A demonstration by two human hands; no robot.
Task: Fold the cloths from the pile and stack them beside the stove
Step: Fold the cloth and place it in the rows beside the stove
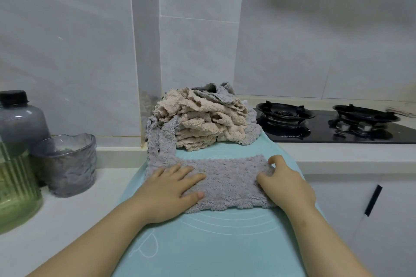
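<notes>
Gray cloth beside the stove looks soft and limp; I'd lift it by the corners. My left hand presses it flat-fingered, and my right hand pinches its stove-side edge.

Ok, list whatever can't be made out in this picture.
Head view:
Pile: number of cloths, since the lower ones are buried under the top ones.
Right hand: fingertips, curled into the edge of the grey cloth.
Bottle: cut by the left edge.
Stove: label too small to read.
Object behind stove: blurred, cut by the right edge.

Left hand flat, right hand curled
</notes>
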